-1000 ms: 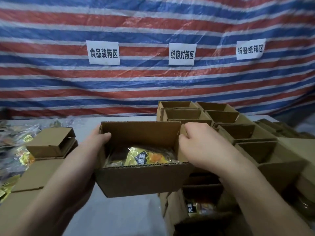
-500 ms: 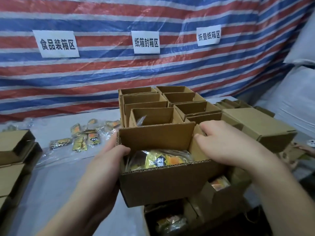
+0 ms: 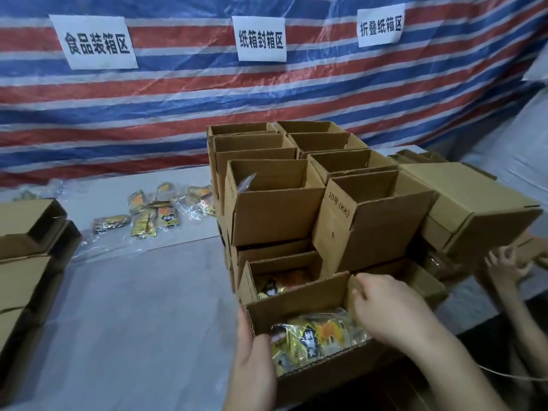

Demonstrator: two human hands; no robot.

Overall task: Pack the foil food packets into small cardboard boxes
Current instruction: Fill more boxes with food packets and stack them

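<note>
- Head view: backdrop is formed by a red, white and blue striped tarp [image 3: 178, 108]; three white paper signs [image 3: 261, 38] with printed characters are fixed across it.
- Table [image 3: 133, 307], covered in pale sheeting, is seen in front of the tarp, running left to right.
- Stack of open cardboard boxes [image 3: 296, 179] is set on the table right of centre, in two tiers; one upper box is printed "10号 (KK)" on a flap.
- Closed brown boxes [image 3: 26, 232] are piled at the left edge; one larger closed box [image 3: 474, 209] is placed just right of the stack.
- Held box [image 3: 296, 304], open-topped, is located lowest in frame, just in front of the stack's lower tier and gripped from both sides.
- Foil packets in the box [image 3: 317, 336], yellow, orange and black, are packed inside it and seen over the near wall.
- Loose foil packets [image 3: 148, 218] in clear wrap are scattered on the table left of the stack, well apart from the held box.
- Left hand [image 3: 252, 360] is pressed against the box's left wall, thumb hooked over the rim.
- Right hand [image 3: 388, 310] is curled over the right end wall, fingertips inside at the flap.
- Another person's hand [image 3: 504, 265] is seen at the right edge on a piece of cardboard; grip cannot be told.
</note>
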